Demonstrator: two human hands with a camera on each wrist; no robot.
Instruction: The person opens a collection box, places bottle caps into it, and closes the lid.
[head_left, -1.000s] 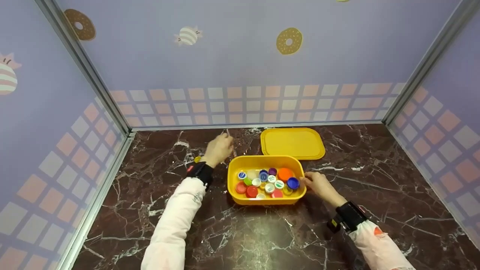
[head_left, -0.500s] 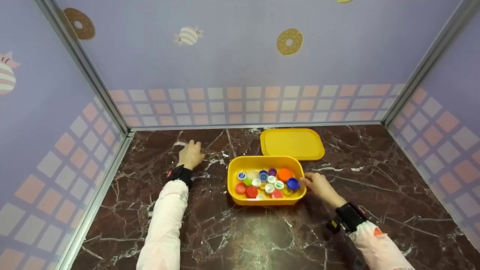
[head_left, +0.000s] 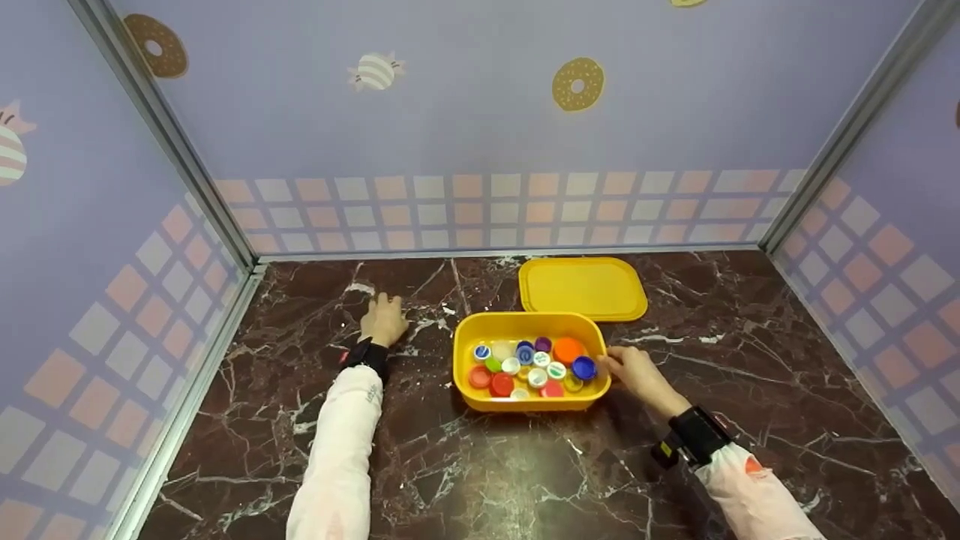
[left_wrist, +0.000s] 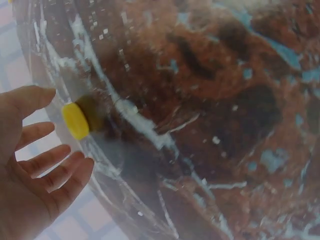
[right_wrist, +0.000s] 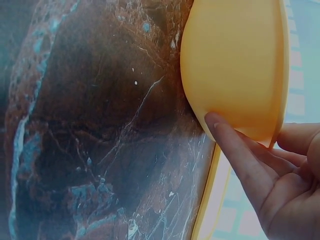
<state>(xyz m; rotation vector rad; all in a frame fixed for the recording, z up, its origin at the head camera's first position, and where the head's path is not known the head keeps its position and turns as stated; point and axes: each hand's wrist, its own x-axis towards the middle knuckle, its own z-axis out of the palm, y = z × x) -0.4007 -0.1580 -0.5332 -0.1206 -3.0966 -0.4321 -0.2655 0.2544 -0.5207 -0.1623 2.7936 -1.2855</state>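
Note:
My left hand (head_left: 384, 321) is over the table left of the yellow plastic box (head_left: 469, 401), fingers spread and relaxed. In the left wrist view, a yellow bottle cap (left_wrist: 76, 121) stands on the table just off the fingertips, between the thumb and the other fingers. From the head view that cap is hidden by the hand. My right hand (head_left: 641, 375) holds the box's right end; in the right wrist view the thumb is at the rim and the fingers lie against the box's outer wall (right_wrist: 235, 65). Several bottle caps in red, blue, white, green and orange (head_left: 568, 350) lie inside.
A flat yellow lid (head_left: 583, 289) lies behind the box, close to the back wall (head_left: 480, 135). Patterned panels also rise at the left and right of the dark marble table (head_left: 480, 480). Small white specks dot the tabletop.
My left hand has moved left from behind the box's left corner, then settled slightly nearer, over where the yellow cap showed earlier. The right hand stays at the box's end.

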